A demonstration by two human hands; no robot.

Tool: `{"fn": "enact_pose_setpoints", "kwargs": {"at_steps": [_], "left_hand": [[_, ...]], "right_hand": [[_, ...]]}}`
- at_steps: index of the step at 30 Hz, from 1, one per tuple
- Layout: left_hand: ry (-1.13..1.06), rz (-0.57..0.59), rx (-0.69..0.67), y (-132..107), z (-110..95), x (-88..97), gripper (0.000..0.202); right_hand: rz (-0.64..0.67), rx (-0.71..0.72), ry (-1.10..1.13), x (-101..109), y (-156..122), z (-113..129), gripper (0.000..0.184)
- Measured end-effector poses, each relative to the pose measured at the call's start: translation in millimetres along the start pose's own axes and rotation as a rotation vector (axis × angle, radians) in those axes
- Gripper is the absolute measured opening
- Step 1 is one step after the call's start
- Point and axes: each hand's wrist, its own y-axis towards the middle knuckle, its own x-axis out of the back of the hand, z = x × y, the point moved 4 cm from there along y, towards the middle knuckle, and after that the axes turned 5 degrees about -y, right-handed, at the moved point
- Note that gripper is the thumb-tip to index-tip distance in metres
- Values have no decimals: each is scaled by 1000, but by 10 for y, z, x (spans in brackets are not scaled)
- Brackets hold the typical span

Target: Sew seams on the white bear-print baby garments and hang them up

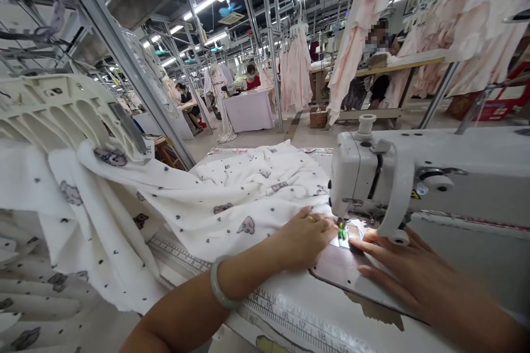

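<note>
White plush fabric (248,198) printed with small grey animal figures and dots lies on the sewing table. It drapes leftward to a clamp rack. My left hand (304,240), with a ring and a pale bangle at the wrist, has its fingers together on the fabric's edge, just left of the presser foot. A sewing machine (360,176) stands at the right, and a bright green piece (342,230) shows at its lit needle area. My right hand (397,265) rests with fingers stretched out on the machine bed, right of the needle and partly behind the white curved guard.
A printed ruler strip (290,317) runs along the table's front edge. The ribbed plastic clamp rack (70,110) holds fabric at the left, near a slanted metal post (124,60). Beyond are pale pink garments (296,66) on hangers and several people at other tables.
</note>
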Motion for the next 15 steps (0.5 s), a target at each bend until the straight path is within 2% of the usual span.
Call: {"fn": "enact_pose_setpoints", "kwargs": {"at_steps": [7, 9, 13, 15], "left_hand": [[-63, -39, -27, -10, 43, 2, 42], [-90, -39, -22, -4, 48, -8, 43], [-144, -60, -10, 24, 78, -43, 43], [-174, -94, 10, 28, 152, -58, 42]], "right_hand": [[-10, 5, 4, -106, -81, -71, 39], [30, -24, 26, -168, -109, -108, 38], [198, -107, 33, -324, -222, -249, 33], [167, -165, 31, -332, -297, -368, 31]]}}
